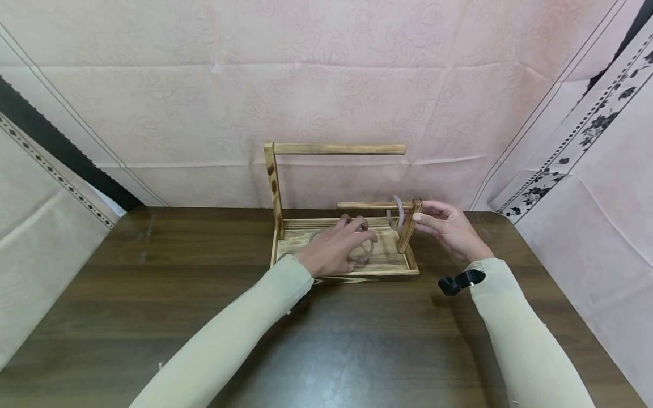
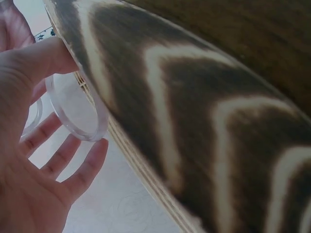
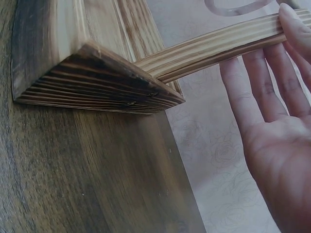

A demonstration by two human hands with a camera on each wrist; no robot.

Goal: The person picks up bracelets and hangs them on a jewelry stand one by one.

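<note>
The left hand has its fingers bent around a clear ring; thumb and one fingertip sit at opposite edges of it. Firmness of this hold cannot be determined. The right hand grips the short post near its top, thumb on one face and fingers on the other.

Just beside the right fingertips, on the side toward the left hand, a hanging ring encircles the lower bar. Directly beneath the left fingers lies the tray of the wooden rack. Curved edges of further rings show beside the left hand, partly covered by it; their number cannot be determined.

Handling: the rings appear light, stiff and smooth, and are likely to slip or roll if held loosely. Take each ring by its outer edge between thumb and forefinger, leaving the opening unobstructed. The rack appears rigid and fairly light; steady it by the post, where the right fingers sit, and avoid side load on the bars, each of which shows support at one end only.

Farther from the left fingers, on the side away from the right hand, the tall post carries the upper bar, above both hands. The table extends below and around them.
</note>
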